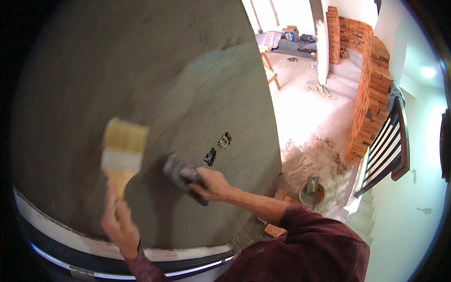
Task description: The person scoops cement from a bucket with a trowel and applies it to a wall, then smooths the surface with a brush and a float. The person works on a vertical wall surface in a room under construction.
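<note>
A wide flat paintbrush [121,160] with pale bristles and a wooden handle points upward in my left hand [120,226], whose fingers are wrapped round the handle. My right hand [213,184] grips a dark plastering float [178,172], smeared by motion, at the grey plastered wall [117,66]. Whether the float's whole face touches the plaster, I cannot tell. Just above it, two wall openings, one with yellowish wires [224,140] and one with blue wires [210,156], break the plaster. The brush appears in front of the wall, left of the float.
Below the wall runs a white ledge [70,233]. A round bucket [311,193] with a tool across it stands on the floor by loose bricks [275,230]. Stacked bricks [369,103] and a dark stair railing [390,141] are at the right, above descending steps [364,211].
</note>
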A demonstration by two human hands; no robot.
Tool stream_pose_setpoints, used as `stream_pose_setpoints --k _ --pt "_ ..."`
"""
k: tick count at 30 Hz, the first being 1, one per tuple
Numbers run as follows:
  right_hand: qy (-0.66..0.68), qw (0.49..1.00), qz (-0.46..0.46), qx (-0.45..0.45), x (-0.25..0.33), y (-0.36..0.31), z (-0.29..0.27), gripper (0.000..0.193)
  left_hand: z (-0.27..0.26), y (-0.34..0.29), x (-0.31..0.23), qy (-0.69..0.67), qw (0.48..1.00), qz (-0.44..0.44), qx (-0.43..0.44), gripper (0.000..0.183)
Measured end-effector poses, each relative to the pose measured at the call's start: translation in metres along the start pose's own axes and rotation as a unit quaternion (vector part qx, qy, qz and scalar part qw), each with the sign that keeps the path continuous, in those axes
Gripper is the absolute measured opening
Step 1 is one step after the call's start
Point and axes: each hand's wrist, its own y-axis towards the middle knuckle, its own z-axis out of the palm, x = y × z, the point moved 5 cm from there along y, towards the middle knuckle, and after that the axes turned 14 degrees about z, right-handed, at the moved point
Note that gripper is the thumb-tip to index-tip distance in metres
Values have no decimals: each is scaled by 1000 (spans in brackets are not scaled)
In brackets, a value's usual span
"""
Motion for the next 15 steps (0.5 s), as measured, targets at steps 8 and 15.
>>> stream_pose_setpoints --k 8,15 --pt "154 913 270 -266 -185 -36 -176 41 334 153 -124 9 951 263 161 29" --pt "165 905 329 -213 -247 -48 -214 45 349 139 -69 128 973 164 104 41"
